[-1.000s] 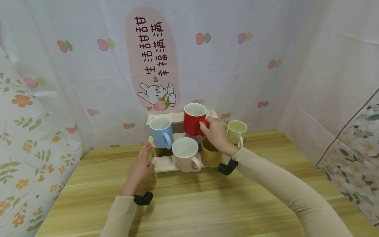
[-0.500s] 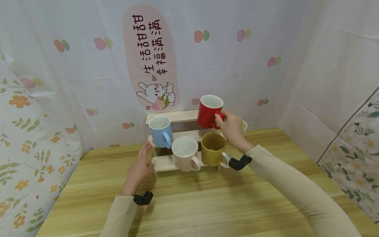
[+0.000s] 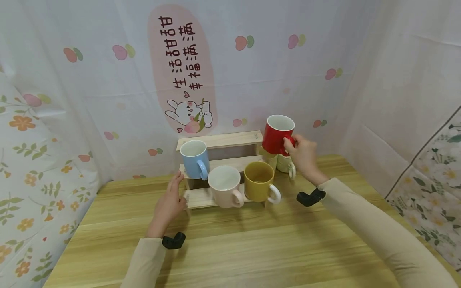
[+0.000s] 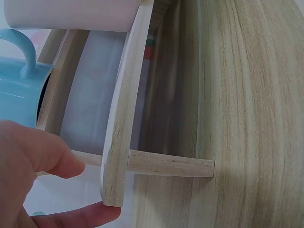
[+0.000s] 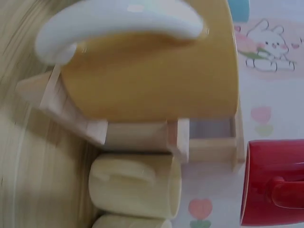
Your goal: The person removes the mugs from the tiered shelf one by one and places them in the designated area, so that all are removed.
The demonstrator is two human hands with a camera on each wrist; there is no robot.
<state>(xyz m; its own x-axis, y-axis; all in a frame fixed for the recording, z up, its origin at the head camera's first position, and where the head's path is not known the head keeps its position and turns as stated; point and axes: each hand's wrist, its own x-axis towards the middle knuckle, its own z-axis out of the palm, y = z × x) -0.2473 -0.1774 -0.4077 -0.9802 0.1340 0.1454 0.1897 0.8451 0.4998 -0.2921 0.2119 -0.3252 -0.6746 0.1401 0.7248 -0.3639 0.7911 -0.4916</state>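
My right hand [image 3: 304,158] grips the handle of a red mug [image 3: 276,136] with a white inside, held above two small pale yellow cups [image 3: 283,165] at the rack's right end. In the right wrist view the red mug [image 5: 266,185] appears at the right edge, and the hand is out of sight. My left hand [image 3: 171,206] rests at the left end of a three-tier wooden rack [image 3: 230,141]. The left wrist view shows one fingertip [image 4: 102,213] touching the end of the rack's front slat, the thumb apart from it.
A light blue mug [image 3: 195,160] stands on the middle tier. On the lowest tier are a pale pink mug [image 3: 224,190] and a mustard mug [image 3: 257,186] with a white handle. The wooden table [image 3: 230,248] meets a printed curtain [image 3: 306,92] behind the rack.
The red mug has gone from over the rack's middle to beyond its right end, carried rightward by my right hand. My left hand has stayed in place.
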